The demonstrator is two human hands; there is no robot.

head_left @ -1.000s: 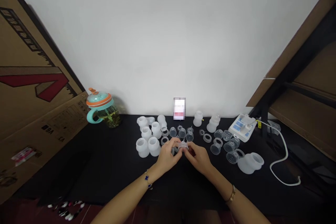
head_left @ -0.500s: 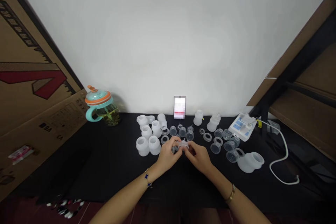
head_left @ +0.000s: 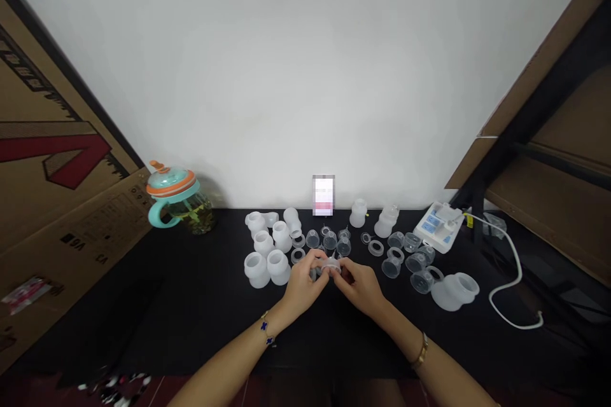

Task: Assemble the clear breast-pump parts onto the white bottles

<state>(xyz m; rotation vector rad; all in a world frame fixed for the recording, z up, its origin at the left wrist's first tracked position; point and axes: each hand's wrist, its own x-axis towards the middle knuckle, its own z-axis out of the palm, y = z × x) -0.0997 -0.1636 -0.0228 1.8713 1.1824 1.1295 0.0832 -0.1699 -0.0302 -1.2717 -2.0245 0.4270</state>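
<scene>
My left hand (head_left: 304, 283) and my right hand (head_left: 359, 285) meet at the middle of the black table. Between their fingertips they hold a translucent bottle collar (head_left: 331, 264) with a pointed teat-like tip upward. Fingers of both hands are closed on its rim from either side. Just beyond the hands lie clear dome caps (head_left: 330, 240) and small teat pieces (head_left: 344, 233); some are partly hidden by my fingers. To the left stand several open white bottle bodies (head_left: 256, 269). A loose collar ring (head_left: 376, 248) lies to the right.
A glass teapot (head_left: 191, 206) stands at the left beside a cardboard box (head_left: 71, 222). A phone (head_left: 323, 196) leans on the wall. On the right are more clear caps (head_left: 422, 281), a wide white bottle (head_left: 453, 292), a white power strip (head_left: 438, 227) and its cable (head_left: 518, 267).
The camera view has shifted slightly, so the scene sits a little to the left. Both hands keep hold of the collar, with almost no change in the fingers.
</scene>
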